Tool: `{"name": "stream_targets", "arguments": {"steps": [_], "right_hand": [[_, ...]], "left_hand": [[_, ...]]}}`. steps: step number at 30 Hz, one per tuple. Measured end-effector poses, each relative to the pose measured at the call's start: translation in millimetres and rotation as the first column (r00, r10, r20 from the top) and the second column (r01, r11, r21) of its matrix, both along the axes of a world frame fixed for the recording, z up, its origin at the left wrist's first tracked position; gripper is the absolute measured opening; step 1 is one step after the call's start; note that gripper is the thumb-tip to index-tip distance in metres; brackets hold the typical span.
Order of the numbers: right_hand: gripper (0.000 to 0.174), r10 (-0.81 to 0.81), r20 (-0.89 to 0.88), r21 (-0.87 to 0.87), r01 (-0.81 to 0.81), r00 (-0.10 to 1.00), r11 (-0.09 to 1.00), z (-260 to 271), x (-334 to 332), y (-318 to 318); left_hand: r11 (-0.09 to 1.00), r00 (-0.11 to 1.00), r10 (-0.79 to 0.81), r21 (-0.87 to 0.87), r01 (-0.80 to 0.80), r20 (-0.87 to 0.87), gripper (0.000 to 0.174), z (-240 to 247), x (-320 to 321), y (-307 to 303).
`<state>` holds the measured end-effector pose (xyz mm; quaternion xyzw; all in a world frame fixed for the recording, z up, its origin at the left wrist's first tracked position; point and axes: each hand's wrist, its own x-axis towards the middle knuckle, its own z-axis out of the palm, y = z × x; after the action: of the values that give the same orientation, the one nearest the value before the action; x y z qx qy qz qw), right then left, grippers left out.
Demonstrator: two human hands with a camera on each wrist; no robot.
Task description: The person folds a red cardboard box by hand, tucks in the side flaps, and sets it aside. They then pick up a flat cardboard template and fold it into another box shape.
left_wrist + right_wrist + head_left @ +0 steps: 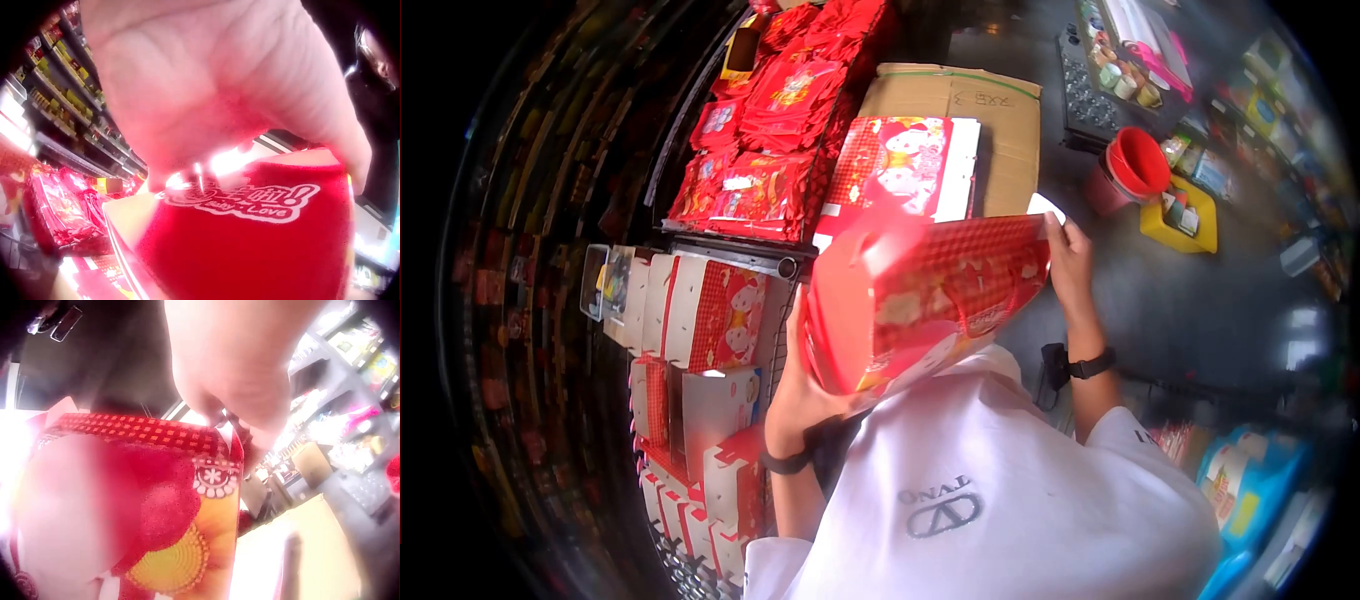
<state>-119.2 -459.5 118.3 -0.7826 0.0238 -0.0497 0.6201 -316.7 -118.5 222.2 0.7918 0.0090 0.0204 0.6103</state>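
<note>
Red box (940,310) is at 12 o'clock from the shirt (1010,470). L hand (802,402) grips its 8 o'clock side; R hand (1072,262) pinches its 2 o'clock corner. Prob. best: L firm, R light, edges sq., no creasing w/ fingertips.

The packets (795,95) look like glossy plastic, the carton (1010,140) matt brown cardboard, the bucket (1140,162) smooth plastic, the shirt (1020,480) soft white cloth

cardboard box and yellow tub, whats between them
A red bucket and some dark floor lie between the cardboard box and the yellow tub in the head view.
</note>
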Motion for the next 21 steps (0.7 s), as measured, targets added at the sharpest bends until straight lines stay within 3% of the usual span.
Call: {"name": "stream_targets", "arguments": {"steps": [2, 4, 9, 18, 21], "right_hand": [[0.043, -0.046, 0.055, 0.011, 0.046, 0.997, 0.999, 5.1, -3.8, 3.4], [0.044, -0.058, 0.082, 0.031, 0.056, 0.995, 0.998, 10.0, -5.9, 2.9], [0.036, -0.05, 0.043, 0.204, 0.04, 0.998, 0.978, 32.4, -16.3, 8.3], [0.04, -0.018, -0.027, 0.333, 0.026, 0.999, 0.943, 14.8, -16.1, -2.8], [0.038, -0.019, -0.008, 0.355, 0.021, 1.0, 0.935, 16.3, -17.5, -1.7]], "left_hand": [[0.991, 0.996, 0.047, -0.123, -0.056, -0.076, 0.149, 5.4, -0.2, -4.3], [0.988, 0.99, 0.052, -0.14, -0.07, -0.132, 0.149, 3.7, -2.5, 1.9], [0.961, 0.996, 0.037, -0.272, -0.056, -0.075, 0.14, -4.5, -7.2, 7.9], [0.982, 0.998, -0.02, -0.191, 0.009, -0.056, 0.133, -7.7, -6.8, 16.0], [0.971, 0.996, 0.005, -0.237, -0.024, -0.084, 0.133, -5.0, -8.2, 12.7]]}}
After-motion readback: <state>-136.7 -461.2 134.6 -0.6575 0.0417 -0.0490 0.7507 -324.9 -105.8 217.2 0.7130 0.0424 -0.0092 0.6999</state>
